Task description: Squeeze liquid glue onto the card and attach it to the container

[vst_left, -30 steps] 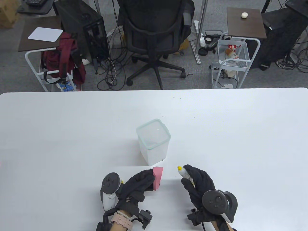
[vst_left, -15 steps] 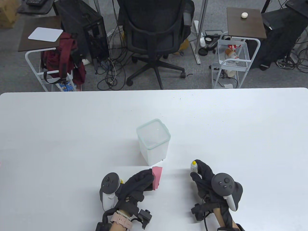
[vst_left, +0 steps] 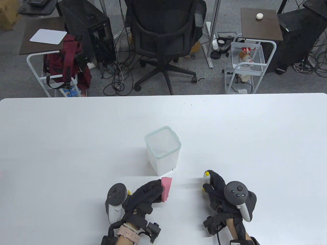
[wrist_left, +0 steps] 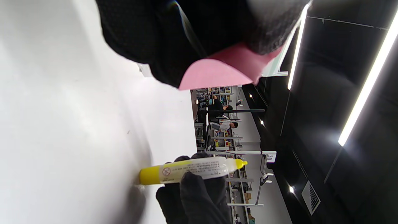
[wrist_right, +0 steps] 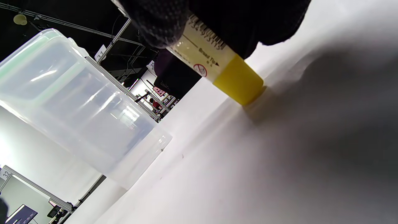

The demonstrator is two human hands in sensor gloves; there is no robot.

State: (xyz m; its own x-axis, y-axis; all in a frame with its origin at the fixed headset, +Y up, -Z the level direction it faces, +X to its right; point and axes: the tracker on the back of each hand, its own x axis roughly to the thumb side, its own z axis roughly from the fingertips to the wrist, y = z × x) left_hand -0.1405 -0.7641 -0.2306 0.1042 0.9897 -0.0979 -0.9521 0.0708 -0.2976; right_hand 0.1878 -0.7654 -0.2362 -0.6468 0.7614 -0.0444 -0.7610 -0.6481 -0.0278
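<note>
A clear plastic container (vst_left: 163, 150) with a green-rimmed lid stands mid-table; it also shows in the right wrist view (wrist_right: 71, 105). My left hand (vst_left: 149, 194) holds a pink card (vst_left: 166, 188) just in front of the container, apart from it; the card bends under my fingers in the left wrist view (wrist_left: 217, 70). My right hand (vst_left: 215, 186) grips a glue tube (vst_left: 206, 178) upright, yellow nozzle up, to the right of the card. Its yellow base (wrist_right: 238, 80) touches the table. The tube also shows in the left wrist view (wrist_left: 192, 170).
The white table (vst_left: 76, 143) spreads wide on all sides of the container. Beyond its far edge stand an office chair (vst_left: 163, 38), side carts (vst_left: 242, 66) and cables on the floor.
My right hand has swung the glue tube away from the card to the right and stood it upright on the table. The left hand and card have stayed put.
</note>
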